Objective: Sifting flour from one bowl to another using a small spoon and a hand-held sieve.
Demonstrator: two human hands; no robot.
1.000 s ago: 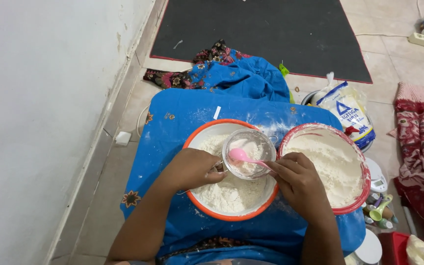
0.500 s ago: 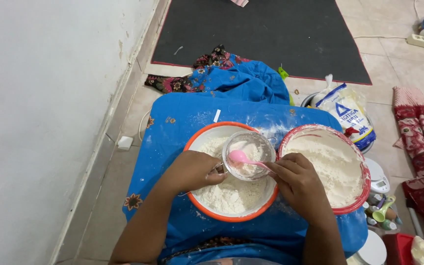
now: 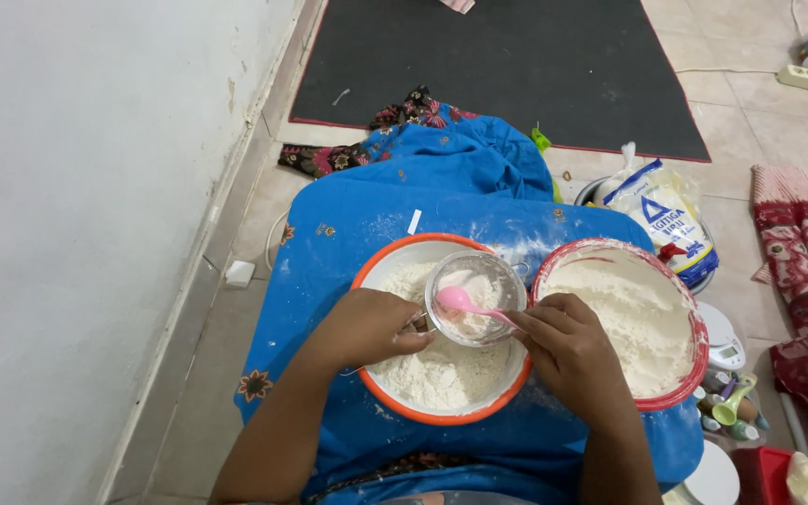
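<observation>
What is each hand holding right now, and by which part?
Left hand holds the sieve by its handle; right hand holds the pink spoon by its handle end.

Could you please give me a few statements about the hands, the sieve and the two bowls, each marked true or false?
1. The right hand holds a pink plastic spoon inside the small round metal sieve. True.
2. The sieve sits over the red-rimmed bowl. False: it is over the orange-rimmed white bowl.
3. The left hand is at the sieve's handle side. True.
4. Both bowls are empty. False: both hold white flour.
5. The bowls rest on a blue cloth-covered surface. True.
</observation>
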